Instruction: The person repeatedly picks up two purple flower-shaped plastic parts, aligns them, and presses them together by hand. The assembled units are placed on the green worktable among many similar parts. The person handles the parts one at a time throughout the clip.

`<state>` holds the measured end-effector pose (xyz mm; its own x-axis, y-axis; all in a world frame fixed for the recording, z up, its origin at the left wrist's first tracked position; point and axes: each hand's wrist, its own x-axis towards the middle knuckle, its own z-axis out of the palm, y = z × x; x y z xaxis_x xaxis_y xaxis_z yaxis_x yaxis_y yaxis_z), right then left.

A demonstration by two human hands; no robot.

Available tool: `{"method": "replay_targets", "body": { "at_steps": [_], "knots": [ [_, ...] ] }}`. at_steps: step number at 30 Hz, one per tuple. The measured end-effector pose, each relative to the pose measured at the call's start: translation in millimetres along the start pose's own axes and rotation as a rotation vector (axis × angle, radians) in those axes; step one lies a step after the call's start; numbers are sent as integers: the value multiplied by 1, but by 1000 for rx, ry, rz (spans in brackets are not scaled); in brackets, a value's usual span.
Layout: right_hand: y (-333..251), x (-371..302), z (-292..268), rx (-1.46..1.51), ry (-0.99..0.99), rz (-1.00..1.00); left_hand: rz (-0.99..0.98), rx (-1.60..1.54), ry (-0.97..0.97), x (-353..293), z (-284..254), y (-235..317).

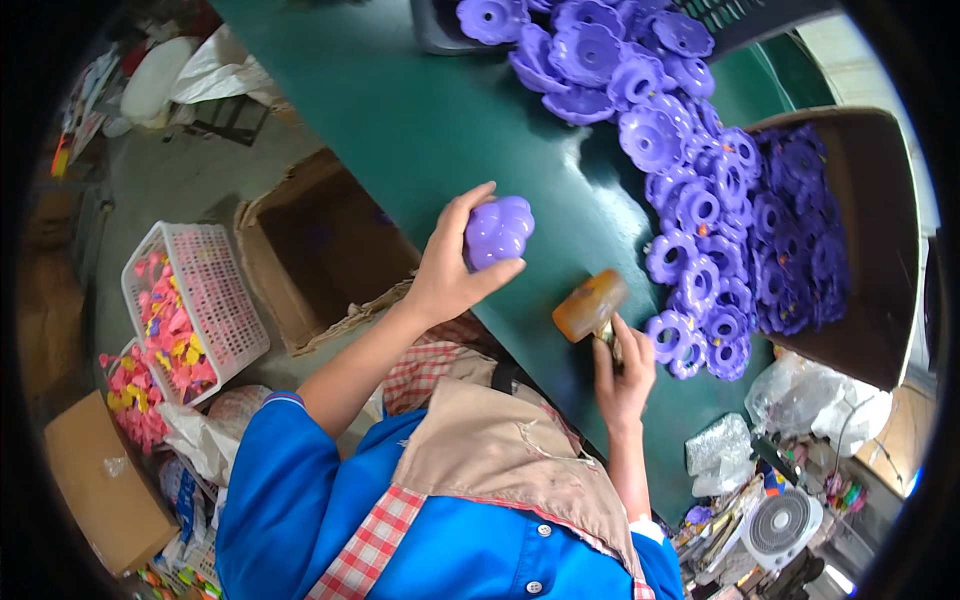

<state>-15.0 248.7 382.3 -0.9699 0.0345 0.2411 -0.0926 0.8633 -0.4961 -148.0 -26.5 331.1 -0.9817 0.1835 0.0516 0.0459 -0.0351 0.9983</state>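
In my left hand (450, 260) is a rounded, lobed purple plastic piece (499, 232), gripped between thumb and fingers above the table's near edge. My right hand (625, 370) is closed around the handle of a mallet (590, 305) with a yellowish-brown, worn head. The mallet's head is over the green table, a little right of and nearer than the purple piece. Beyond my right hand lies a heap of purple flower-shaped rings (700, 205), with purple flower-shaped cups (587, 55) farther back.
Purple rings fill a tipped cardboard box (880, 250) on the right of the green table (400, 110). Left of the table stand an open cardboard box (275, 225) and a white basket (235, 290) of pink and yellow pieces. A fan (782, 522) sits at lower right.
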Motion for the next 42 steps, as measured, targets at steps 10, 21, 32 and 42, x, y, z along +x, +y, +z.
{"method": "replay_targets", "body": {
  "at_steps": [10, 21, 32, 42],
  "knots": [
    [58, 95, -9, -526, 16, -10, 459, 1004, 440, -14, -49, 23],
    [-1, 117, 29, -104, -59, -211, 477, 262, 103, 152, 60, 20],
    [-15, 138, 37, 413, -247, 102, 308, 505, -39, 68, 8, -2],
    [-20, 95, 29, 1458, -174, 296, -653, -1231, -164, 39, 16, 44]
  ]
}}
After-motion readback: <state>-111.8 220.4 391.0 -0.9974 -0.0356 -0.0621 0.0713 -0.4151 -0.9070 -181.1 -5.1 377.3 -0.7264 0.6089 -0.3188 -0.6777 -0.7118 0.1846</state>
